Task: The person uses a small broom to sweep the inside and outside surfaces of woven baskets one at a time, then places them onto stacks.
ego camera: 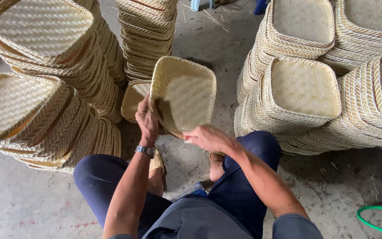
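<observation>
A square woven bamboo tray (186,90) is held tilted on edge between my knees, its hollow side facing me. My left hand (147,119), with a wristwatch on the wrist, grips the tray's left rim. My right hand (206,138) pinches the lower rim near its bottom corner. Another tray of the same kind (134,98) lies flat on the floor just behind the held one, partly hidden by it.
Tall leaning stacks of the same woven trays stand on the left (45,88), at the back (149,35) and on the right (315,88). The floor is grey concrete with loose bamboo slivers. A green hose (376,217) curves at the bottom right.
</observation>
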